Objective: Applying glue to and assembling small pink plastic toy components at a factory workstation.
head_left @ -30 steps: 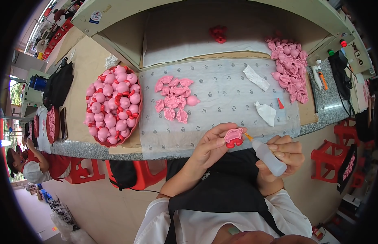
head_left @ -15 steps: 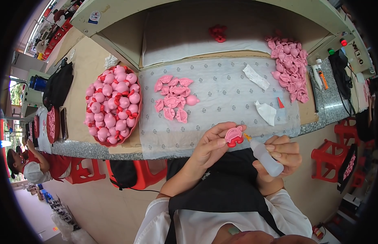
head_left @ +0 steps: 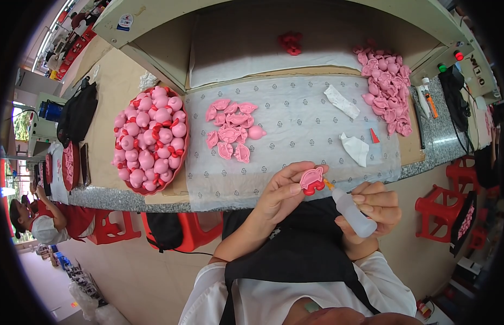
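Above my lap, just off the bench's near edge, my left hand (head_left: 283,189) pinches a pink half-shell piece (head_left: 312,176) with a red part (head_left: 315,188) along its lower side. The hollow face of the shell is turned up. My right hand (head_left: 377,208) is wrapped round a translucent white squeeze bottle (head_left: 353,211), which tilts toward the left hand. Its thin orange nozzle (head_left: 329,184) reaches the right rim of the pink piece; whether it touches cannot be made out. Farther off, several loose pink half-shells (head_left: 230,127) lie on the printed white paper (head_left: 295,146).
A red basket (head_left: 179,172) heaped with pink-and-red pieces stands at left. At right lies a pile of pink shells (head_left: 384,86). Crumpled white papers (head_left: 355,150), a small red piece (head_left: 374,136) and an orange-and-white tool (head_left: 431,103) lie nearby. A grey hooded cabinet (head_left: 154,54) overhangs the back.
The bottle and my right hand have shifted very slightly, the nozzle tip moving a little along the rim of the pink piece. My left hand stays almost still.
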`<state>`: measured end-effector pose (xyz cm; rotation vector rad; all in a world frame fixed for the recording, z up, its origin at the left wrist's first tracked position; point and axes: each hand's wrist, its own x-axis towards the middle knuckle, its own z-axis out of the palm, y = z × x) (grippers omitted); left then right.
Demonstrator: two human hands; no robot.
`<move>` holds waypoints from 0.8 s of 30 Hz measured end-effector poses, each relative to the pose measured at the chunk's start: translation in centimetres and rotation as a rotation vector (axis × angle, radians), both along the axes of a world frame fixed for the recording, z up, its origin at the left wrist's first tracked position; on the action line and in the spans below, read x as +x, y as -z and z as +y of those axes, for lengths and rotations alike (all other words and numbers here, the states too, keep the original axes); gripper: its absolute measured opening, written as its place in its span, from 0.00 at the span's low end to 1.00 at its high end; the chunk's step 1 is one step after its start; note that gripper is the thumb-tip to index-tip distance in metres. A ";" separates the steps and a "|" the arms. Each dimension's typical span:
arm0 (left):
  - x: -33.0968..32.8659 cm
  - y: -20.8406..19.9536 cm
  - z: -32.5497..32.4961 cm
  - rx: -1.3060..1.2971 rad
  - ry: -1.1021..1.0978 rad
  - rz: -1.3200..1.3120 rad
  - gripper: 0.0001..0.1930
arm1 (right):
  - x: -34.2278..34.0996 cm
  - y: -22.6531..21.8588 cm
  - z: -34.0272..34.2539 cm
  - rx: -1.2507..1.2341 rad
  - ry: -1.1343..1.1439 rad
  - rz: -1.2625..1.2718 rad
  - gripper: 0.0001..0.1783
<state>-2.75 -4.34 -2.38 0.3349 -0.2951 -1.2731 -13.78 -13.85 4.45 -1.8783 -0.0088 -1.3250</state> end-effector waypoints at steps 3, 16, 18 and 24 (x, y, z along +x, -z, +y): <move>0.0 -0.1 0.0 -0.002 -0.001 -0.010 0.22 | 0.0 0.0 0.0 0.008 -0.005 -0.007 0.22; 0.1 -0.2 0.0 -0.002 0.003 0.023 0.22 | 0.0 0.0 0.0 0.025 -0.034 -0.002 0.23; 0.1 -0.2 0.0 0.006 0.003 0.030 0.22 | 0.0 0.0 -0.1 0.021 -0.031 0.004 0.23; 0.1 -0.1 -0.1 0.005 0.018 0.041 0.22 | 0.0 0.0 -0.1 0.045 -0.027 -0.007 0.22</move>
